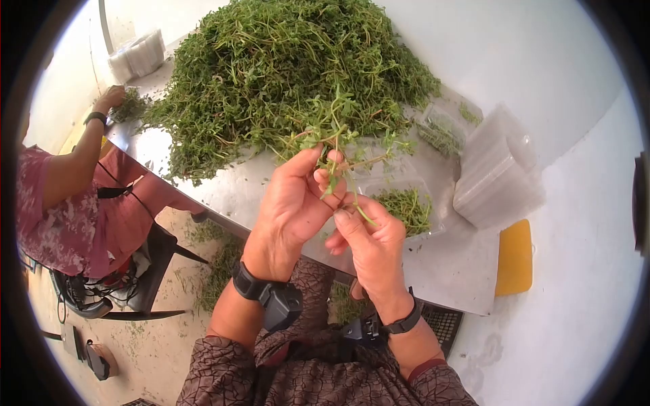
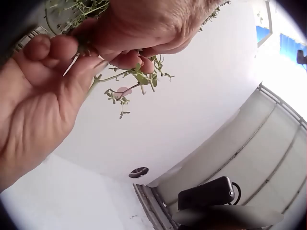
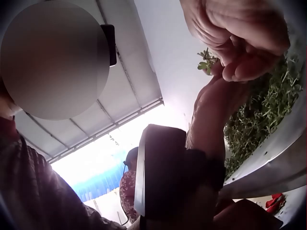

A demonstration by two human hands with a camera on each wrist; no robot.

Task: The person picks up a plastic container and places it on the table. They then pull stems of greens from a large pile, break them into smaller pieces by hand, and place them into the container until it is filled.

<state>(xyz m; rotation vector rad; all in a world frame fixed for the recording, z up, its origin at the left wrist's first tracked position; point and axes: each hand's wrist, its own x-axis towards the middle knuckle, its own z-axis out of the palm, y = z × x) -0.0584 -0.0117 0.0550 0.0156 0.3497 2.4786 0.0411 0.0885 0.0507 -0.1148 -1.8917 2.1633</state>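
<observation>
A few green sprigs (image 1: 336,135) stand up from the fingers of the left hand (image 1: 291,203), which holds them with curled fingers, palm turned up. Close against it, the right hand (image 1: 376,247) pinches a thin stem between thumb and forefinger. Both hands are over the near edge of the metal table (image 1: 447,271), in front of a large heap of greens (image 1: 284,74). In the left wrist view small leaves (image 2: 141,79) stick out beneath the touching hands. In the right wrist view a leafy tip (image 3: 206,62) shows beside the fingers.
A clear tray with cut greens (image 1: 406,210) lies right of the hands, another filled tray (image 1: 441,132) behind it. Stacked clear containers (image 1: 497,169) stand at the right, near a yellow board (image 1: 514,257). At the left a seated person (image 1: 74,196) reaches to a small pile of greens (image 1: 132,107).
</observation>
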